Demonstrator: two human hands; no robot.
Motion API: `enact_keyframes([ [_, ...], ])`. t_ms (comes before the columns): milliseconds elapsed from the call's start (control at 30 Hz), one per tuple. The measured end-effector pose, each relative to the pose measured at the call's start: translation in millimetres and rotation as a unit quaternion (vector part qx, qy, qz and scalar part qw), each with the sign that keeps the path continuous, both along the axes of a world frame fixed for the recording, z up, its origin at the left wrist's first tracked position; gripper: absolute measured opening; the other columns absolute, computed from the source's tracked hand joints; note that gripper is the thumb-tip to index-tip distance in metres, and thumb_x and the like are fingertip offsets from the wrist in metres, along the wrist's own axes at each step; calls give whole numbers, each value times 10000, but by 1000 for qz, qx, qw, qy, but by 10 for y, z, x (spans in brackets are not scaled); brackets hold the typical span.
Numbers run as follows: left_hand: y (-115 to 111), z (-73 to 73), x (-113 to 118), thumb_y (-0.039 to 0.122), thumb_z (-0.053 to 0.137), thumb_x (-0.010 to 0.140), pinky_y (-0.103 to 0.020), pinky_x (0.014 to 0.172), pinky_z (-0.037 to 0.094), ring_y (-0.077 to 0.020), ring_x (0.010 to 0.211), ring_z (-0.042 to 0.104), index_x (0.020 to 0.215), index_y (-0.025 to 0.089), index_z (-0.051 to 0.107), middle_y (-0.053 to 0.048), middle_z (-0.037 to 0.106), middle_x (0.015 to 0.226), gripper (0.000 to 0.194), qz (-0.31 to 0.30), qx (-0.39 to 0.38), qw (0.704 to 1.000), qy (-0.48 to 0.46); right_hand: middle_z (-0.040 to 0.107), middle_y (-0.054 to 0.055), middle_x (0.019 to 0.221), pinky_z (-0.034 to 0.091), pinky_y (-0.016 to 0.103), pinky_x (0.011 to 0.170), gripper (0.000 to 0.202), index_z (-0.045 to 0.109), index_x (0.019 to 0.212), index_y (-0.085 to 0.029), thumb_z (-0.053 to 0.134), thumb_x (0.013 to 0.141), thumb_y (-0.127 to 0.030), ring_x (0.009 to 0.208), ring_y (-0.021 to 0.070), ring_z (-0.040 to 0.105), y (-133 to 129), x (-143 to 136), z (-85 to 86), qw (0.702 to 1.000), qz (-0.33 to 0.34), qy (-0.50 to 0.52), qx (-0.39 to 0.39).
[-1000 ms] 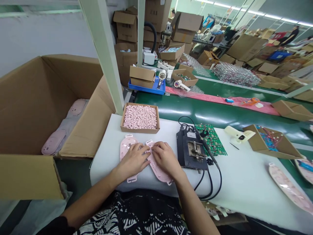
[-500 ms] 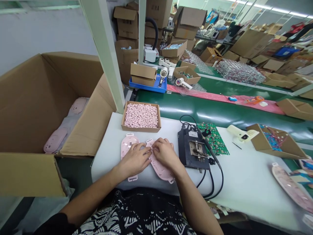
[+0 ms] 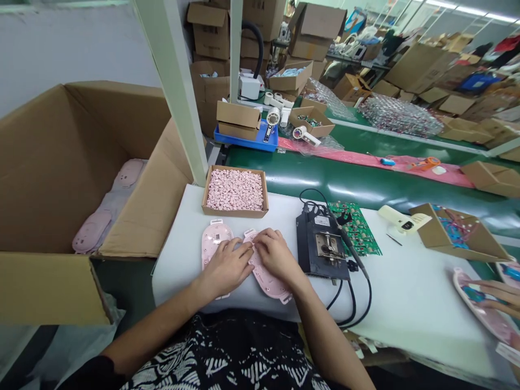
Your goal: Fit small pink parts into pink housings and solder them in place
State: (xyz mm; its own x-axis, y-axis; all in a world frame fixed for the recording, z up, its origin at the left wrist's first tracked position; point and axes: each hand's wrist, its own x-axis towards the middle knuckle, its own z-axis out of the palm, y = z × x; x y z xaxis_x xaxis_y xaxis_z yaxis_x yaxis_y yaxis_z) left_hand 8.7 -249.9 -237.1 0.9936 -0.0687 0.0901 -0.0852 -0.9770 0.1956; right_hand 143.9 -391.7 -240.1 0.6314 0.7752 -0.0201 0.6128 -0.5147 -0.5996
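Two pink plastic shells lie side by side in front of me on the white-covered table. My left hand [image 3: 228, 264] reaches across the left shell [image 3: 210, 244], its fingers bent toward the upper end of the right shell [image 3: 271, 284]. There its fingertips meet those of my right hand [image 3: 278, 255], which rests over that shell with thumb and fingers pinched. Whatever sits between the fingertips is too small and covered to make out. Behind the shells stands a shallow cardboard box [image 3: 235, 213] full of small pink pieces [image 3: 234, 189].
A black soldering unit [image 3: 320, 246] with an iron and cables stands to the right, beside green circuit boards [image 3: 359, 230]. Beyond are a cream handheld device [image 3: 400, 219] and a box of wires [image 3: 467, 249]. Another person's hand [image 3: 499, 295] works on a pink shell far right.
Another person's hand has come in at the right edge, over the pink shell there, with a blue-green part. My own hands have barely moved.
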Motion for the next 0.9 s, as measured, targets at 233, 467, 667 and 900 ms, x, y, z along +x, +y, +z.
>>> enact_keyframes([
  [233,290,41,-80,372,528,1017,-458,1063,417,-261,1266,506,1176,241,669,-43,634,1322,249,26,-85,994,-64,463,107,1478,440,536,1108,338,577,1299,-242,551,964,-276,1282,303,460,-483,-314,-181,997,-6,-66,36],
  [467,877,-187,-345,341,583,949,-418,1072,487,-243,1156,584,1088,193,720,-101,586,1305,245,249,-163,947,-121,282,179,1604,427,617,1145,604,283,1523,-258,539,988,-373,1470,345,327,-746,-792,-414,993,-73,-54,82],
  [667,979,-217,-237,340,549,939,-382,1072,484,-230,1150,609,1017,198,776,-78,663,1248,279,234,-199,950,-55,110,170,1657,387,644,1167,669,179,1566,-280,515,994,-368,1540,364,187,-630,-923,-372,995,-55,-15,78],
  [900,1075,-122,-98,453,573,866,-370,976,533,-251,1021,681,904,194,811,-94,720,1079,354,192,-195,960,-52,330,130,1551,416,574,1125,440,492,1383,-298,587,954,-326,1431,336,350,-939,-786,-86,972,-92,-174,124],
])
